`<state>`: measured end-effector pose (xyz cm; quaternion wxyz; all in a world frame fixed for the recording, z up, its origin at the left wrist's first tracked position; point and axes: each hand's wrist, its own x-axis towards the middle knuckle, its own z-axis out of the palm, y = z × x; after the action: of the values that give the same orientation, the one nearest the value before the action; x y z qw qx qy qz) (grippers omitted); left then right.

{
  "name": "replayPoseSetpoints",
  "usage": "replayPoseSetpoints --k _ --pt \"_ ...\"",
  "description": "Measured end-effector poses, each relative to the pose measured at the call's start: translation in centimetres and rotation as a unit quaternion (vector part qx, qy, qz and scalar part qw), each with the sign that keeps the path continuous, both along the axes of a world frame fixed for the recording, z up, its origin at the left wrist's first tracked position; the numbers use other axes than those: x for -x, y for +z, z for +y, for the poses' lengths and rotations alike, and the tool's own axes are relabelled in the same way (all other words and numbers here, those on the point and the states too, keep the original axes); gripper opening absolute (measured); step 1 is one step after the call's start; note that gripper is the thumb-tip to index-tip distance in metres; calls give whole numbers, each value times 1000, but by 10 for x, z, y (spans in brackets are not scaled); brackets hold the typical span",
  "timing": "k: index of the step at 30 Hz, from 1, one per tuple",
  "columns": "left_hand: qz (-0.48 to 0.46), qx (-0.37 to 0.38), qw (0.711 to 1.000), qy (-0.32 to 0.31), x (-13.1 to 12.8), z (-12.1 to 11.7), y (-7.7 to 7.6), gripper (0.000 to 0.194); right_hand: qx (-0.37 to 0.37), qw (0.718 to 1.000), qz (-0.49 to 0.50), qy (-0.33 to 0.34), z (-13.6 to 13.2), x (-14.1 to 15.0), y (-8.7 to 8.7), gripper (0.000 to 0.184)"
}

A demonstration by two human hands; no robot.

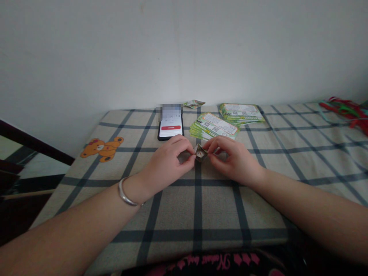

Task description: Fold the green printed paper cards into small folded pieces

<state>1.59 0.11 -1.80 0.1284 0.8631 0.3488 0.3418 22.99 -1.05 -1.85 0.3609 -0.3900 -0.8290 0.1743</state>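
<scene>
Between my two hands is a small piece of folded paper (200, 152), its top spread into a little pocket. My left hand (174, 157) pinches its left edge between thumb and forefinger. On the opposite edge, my right hand (230, 155) grips it the same way. Just beyond the hands lies a fanned stack of green and white printed cards (215, 126). A second stack of similar cards (241, 112) sits farther back to the right. Against the wall rests another folded paper piece (194, 104), printed in green and white.
A phone (171, 126) with a lit screen lies beyond my left hand. The checked tablecloth (172, 214) carries a bear picture (102, 148) at left. Red and green stringy material (346, 111) lies at the far right. A wall (184, 50) borders the table's back edge.
</scene>
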Motion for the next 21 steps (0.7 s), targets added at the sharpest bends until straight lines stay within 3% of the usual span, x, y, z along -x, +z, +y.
replayPoseSetpoints --k 10,16,21 --pt "-13 40 999 -5 -1 3 -2 9 42 999 9 -24 3 0 -3 13" --pt "-26 23 999 -19 -1 2 -2 9 -18 1000 -5 2 3 0 -3 22" --pt "-36 48 998 -23 -1 1 -3 9 -22 999 -24 -24 3 -2 -1 19"
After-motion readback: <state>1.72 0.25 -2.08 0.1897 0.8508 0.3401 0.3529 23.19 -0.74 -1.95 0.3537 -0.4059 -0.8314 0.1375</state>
